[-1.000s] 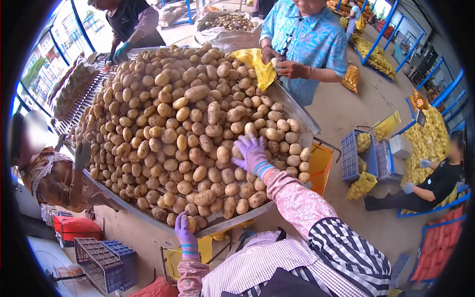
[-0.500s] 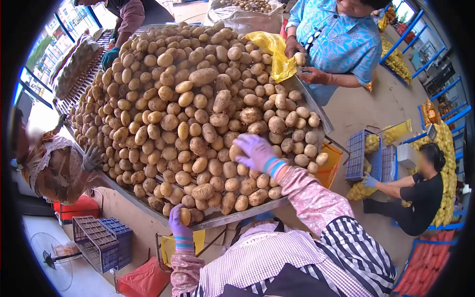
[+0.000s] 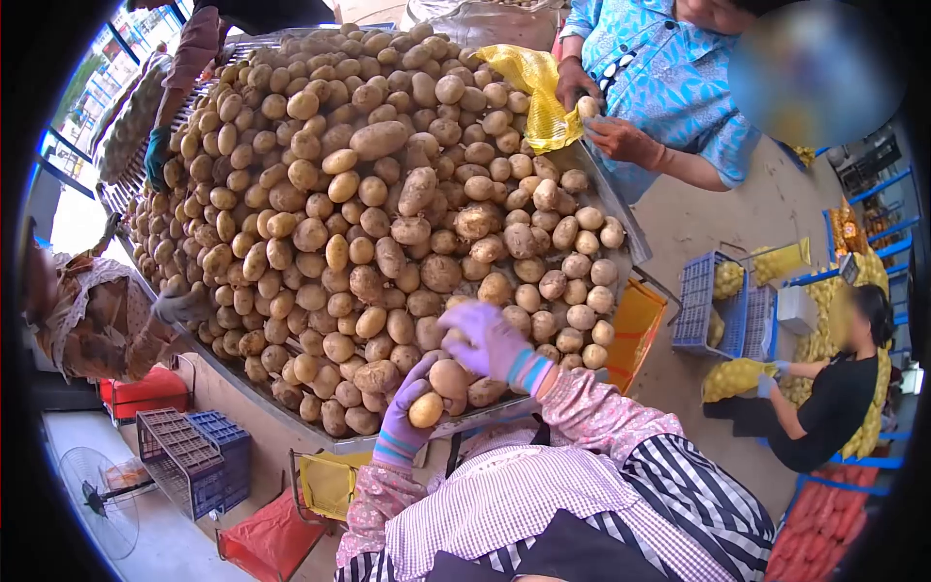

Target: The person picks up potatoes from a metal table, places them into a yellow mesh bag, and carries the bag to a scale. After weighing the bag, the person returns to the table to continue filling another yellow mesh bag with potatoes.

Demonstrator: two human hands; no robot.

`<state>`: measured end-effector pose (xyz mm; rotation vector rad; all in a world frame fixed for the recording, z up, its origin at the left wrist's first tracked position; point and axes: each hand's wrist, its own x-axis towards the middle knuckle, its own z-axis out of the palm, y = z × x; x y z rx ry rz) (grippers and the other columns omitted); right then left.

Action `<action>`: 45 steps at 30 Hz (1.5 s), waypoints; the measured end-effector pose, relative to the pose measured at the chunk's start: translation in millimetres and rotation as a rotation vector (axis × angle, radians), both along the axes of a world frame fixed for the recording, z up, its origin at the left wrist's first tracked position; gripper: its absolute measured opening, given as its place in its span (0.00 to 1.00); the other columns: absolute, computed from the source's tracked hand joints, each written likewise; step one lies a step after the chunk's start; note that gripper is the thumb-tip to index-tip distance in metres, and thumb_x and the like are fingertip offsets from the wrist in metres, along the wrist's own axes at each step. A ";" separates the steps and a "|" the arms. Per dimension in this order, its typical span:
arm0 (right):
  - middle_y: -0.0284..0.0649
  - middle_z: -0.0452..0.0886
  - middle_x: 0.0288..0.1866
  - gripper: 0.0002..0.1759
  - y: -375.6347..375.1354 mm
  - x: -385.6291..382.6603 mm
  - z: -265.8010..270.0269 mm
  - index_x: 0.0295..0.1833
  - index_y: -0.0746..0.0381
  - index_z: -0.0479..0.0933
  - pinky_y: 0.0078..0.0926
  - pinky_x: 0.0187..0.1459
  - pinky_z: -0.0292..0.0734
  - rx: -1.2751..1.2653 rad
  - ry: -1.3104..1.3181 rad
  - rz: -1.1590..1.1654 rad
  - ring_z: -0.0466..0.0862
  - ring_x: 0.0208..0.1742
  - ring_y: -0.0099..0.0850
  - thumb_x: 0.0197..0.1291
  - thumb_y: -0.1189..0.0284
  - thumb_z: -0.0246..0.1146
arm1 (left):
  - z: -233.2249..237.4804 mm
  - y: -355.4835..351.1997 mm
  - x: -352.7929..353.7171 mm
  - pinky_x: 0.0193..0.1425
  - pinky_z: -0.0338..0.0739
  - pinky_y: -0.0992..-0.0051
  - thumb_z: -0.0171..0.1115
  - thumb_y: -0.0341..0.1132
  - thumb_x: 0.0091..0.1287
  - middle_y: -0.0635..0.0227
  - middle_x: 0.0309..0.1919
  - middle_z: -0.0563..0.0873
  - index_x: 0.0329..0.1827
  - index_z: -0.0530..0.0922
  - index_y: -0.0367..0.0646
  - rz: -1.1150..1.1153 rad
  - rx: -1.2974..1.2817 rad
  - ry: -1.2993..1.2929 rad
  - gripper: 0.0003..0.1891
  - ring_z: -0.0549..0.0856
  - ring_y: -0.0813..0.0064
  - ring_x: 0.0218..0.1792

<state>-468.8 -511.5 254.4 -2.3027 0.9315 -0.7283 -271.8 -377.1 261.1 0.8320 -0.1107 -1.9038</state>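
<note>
A large heap of potatoes (image 3: 378, 141) covers the metal sorting table in front of me. My left hand (image 3: 401, 419), in a purple glove, is closed around a small potato (image 3: 425, 409) at the table's near edge. A larger, browner potato (image 3: 448, 378) rests against its fingertips. Just above and to the right, my right hand (image 3: 492, 341), also purple-gloved, has its fingers curled over a potato (image 3: 453, 337), which they partly hide.
Across the table a person in a blue patterned shirt (image 3: 659, 87) holds a potato beside a yellow mesh bag (image 3: 533, 92). Other workers' gloved hands touch the heap's left side. Plastic crates (image 3: 713, 301) stand at right; a fan (image 3: 97, 500) stands lower left.
My right hand has drawn back toward my body and my left hand has moved right, so they are close together. At left, a co-worker's green-gloved hand has shifted down along the heap.
</note>
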 end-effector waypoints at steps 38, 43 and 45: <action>0.36 0.81 0.54 0.17 -27.3 60.0 11.8 0.56 0.54 0.81 0.41 0.51 0.79 -0.163 0.689 0.293 0.83 0.58 0.36 0.61 0.66 0.68 | 3.4 9.9 71.2 0.49 0.86 0.70 0.62 0.42 0.79 0.63 0.56 0.85 0.69 0.74 0.42 0.512 -0.196 -0.697 0.22 0.86 0.70 0.52; 0.32 0.78 0.54 0.13 -24.3 69.3 7.5 0.56 0.51 0.80 0.43 0.48 0.76 -0.261 0.966 0.313 0.82 0.55 0.34 0.67 0.67 0.63 | 1.1 41.3 95.5 0.39 0.84 0.68 0.60 0.53 0.79 0.59 0.60 0.84 0.70 0.76 0.42 0.793 -0.065 -0.225 0.27 0.86 0.67 0.44; 0.32 0.79 0.54 0.13 -26.0 64.4 5.9 0.56 0.51 0.80 0.43 0.48 0.76 -0.283 0.970 0.336 0.83 0.54 0.34 0.67 0.66 0.63 | -7.5 63.6 96.4 0.40 0.83 0.70 0.62 0.55 0.77 0.60 0.60 0.84 0.68 0.77 0.42 0.756 -0.038 0.202 0.28 0.84 0.68 0.43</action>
